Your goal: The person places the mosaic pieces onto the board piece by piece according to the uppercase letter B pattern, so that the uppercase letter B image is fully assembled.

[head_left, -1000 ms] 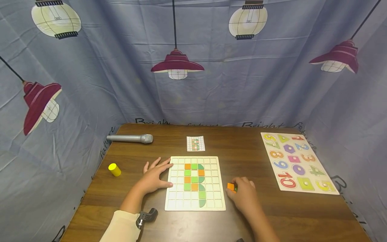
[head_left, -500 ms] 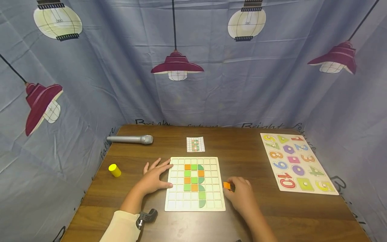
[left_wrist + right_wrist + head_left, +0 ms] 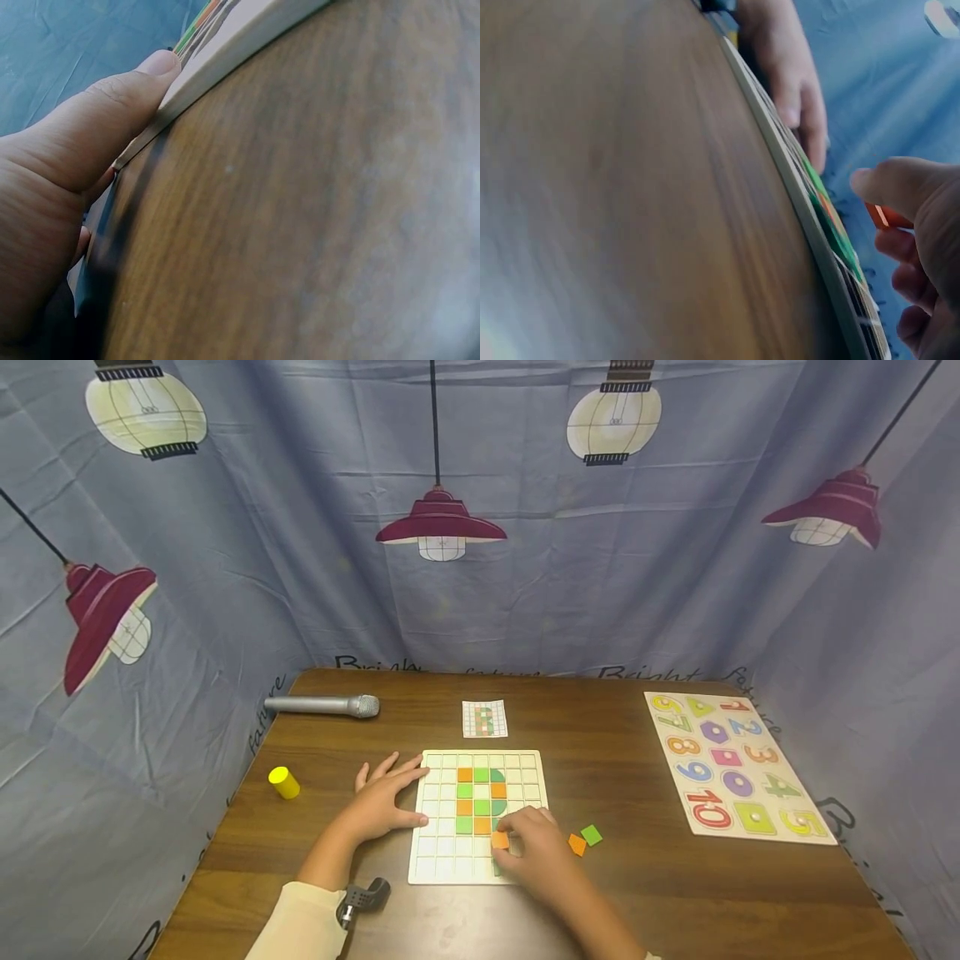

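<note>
A cream gridded board (image 3: 442, 864) lies on the table, several orange, light green and dark green tiles set in its squares. My left hand (image 3: 384, 806) rests at its left edge with fingers spread; in the left wrist view the thumb (image 3: 112, 105) touches the rim. My right hand (image 3: 536, 852) pinches an orange square tile (image 3: 500, 840) over the board's lower middle, hiding part of the green column there. In the right wrist view, that orange tile (image 3: 885, 217) shows between thumb and fingers, apart from the board. Right of the board lie a loose orange tile (image 3: 577, 844) and a green tile (image 3: 592, 835).
Behind the board lies a small pattern card (image 3: 484, 718). A silver microphone (image 3: 322, 705) and a yellow cylinder (image 3: 284, 782) are at left. A number puzzle board (image 3: 738, 768) lies at right. Printed curtains stand around the table.
My right hand has moved left from beside the board to over it, carrying the orange tile. The two loose tiles it covered now show. My left hand has stayed in place.
</note>
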`<state>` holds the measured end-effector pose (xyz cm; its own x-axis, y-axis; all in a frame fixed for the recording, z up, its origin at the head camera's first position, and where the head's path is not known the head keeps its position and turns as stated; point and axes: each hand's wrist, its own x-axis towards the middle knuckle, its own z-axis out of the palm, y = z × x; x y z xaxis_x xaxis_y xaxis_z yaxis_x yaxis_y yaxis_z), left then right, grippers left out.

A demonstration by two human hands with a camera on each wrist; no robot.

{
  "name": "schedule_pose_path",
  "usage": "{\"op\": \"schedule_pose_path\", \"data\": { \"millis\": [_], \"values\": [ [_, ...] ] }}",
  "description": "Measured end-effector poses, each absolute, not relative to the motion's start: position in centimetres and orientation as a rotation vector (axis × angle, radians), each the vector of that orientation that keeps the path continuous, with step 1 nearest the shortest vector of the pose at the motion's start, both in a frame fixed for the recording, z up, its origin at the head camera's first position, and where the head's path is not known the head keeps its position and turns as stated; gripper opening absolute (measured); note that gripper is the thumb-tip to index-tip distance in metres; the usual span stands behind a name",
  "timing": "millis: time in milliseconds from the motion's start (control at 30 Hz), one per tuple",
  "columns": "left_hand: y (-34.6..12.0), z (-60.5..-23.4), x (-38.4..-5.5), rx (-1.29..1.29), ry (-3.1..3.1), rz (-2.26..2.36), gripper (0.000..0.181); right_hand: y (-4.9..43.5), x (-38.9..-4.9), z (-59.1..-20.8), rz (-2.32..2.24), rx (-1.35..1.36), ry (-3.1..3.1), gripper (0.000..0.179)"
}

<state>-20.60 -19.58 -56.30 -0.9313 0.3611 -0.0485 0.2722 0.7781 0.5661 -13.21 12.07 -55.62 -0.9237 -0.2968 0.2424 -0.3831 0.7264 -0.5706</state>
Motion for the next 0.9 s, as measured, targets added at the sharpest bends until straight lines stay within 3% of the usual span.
{"op": "schedule_pose_path", "data": {
  "millis": [300, 900],
  "values": [
    [-19.6, -56.5, -20.6, 0.509, 2.815, 0.855, 0.088, 10.5, -12.7, -56.2, 0.882, 0.795, -2.822, 0.021],
    [-19.6, -56.6, -20.4, 0.512, 2.828, 0.865, 0.088, 10.5, -12.6, -56.3, 0.801, 0.809, -2.928, 0.024]
  ]
}}
